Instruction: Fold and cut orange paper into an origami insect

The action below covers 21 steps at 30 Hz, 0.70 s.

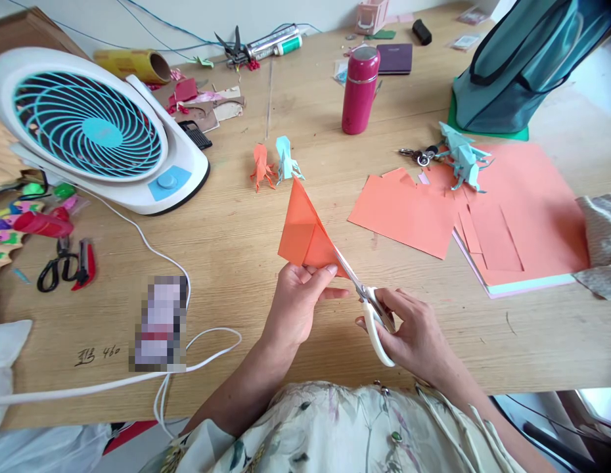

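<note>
My left hand point(299, 299) pinches the lower edge of a folded orange paper point(301, 226), its tip pointing away from me. Fingers of my right hand point(408, 328) go through the handles of white-handled scissors point(377, 328). The scissor blades lie along the paper's right edge, close to my left thumb; whether they are cutting into it I cannot tell. Just beyond the paper stand an orange folded-paper figure point(261, 167) and a light blue one point(286, 159).
Orange sheets point(408, 213) and a stack of coloured paper point(546, 217) lie at right, with a blue paper figure point(464, 157) and keys point(424, 157). A fan point(103, 131), black-handled scissors point(56, 269), a pixelated phone point(160, 322) and white cables are at left. A pink flask point(359, 92) and teal bag point(512, 79) stand behind.
</note>
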### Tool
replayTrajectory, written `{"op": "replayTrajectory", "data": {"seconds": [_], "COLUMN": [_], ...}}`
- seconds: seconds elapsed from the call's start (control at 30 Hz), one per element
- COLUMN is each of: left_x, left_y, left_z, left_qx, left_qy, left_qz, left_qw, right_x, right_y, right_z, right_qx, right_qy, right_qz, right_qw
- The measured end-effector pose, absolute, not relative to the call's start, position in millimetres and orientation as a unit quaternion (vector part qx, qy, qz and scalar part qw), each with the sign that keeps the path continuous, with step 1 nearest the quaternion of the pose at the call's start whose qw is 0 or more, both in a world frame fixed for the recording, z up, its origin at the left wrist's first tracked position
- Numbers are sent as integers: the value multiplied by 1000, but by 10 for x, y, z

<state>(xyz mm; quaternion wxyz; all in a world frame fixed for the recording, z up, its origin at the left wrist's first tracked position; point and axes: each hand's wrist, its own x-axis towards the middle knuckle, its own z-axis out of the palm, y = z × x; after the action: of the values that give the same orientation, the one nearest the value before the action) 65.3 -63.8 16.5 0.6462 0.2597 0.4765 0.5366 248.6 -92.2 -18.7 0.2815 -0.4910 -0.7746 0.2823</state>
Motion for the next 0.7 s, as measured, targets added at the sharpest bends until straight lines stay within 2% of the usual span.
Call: {"op": "replayTrajectory", "data": {"seconds": [0.7], "left_x": [642], "left_y": [-657], "left_z": [105], "left_qx": [276], "left_qy": [464], "left_qz": [536], "left_qw": [649], "right_x": [2485], "right_y": [-893], "right_z": [-137], "right_qx": [-475], "right_qy": [-766], "right_qz": [337], "right_qw": [273]}}
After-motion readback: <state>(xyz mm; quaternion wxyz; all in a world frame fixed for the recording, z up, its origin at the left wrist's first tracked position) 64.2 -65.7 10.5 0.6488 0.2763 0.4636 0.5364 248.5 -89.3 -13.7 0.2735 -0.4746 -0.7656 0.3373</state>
